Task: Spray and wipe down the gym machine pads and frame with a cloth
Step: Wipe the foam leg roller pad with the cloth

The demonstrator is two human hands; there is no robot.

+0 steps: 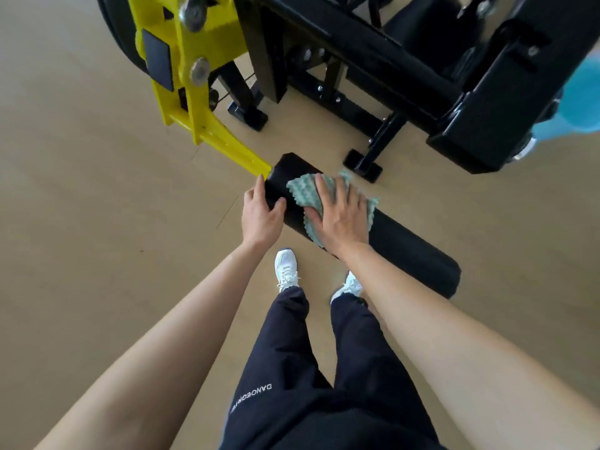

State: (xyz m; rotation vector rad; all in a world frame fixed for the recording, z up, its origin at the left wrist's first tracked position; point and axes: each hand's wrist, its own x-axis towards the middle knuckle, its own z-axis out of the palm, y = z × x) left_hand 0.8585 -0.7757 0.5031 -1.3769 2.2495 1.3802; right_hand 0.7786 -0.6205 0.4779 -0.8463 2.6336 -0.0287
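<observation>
Holding the likely-squishy roller pad's [409, 251] 10 o'clock end in your left hand [261, 211], you press the limp cloth [303, 190] under your flat right hand [341, 219].

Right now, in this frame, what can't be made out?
Head view, blue object at the right edge: blurred and cut off, unidentifiable.
Head view, cloth: partly covered by the right hand pressing it.
Head view, roller pad: far side turned away; the left hand hides its end by the yellow arm.

Green-white cloth [313, 193] draped over black roller pad [406, 245].
</observation>
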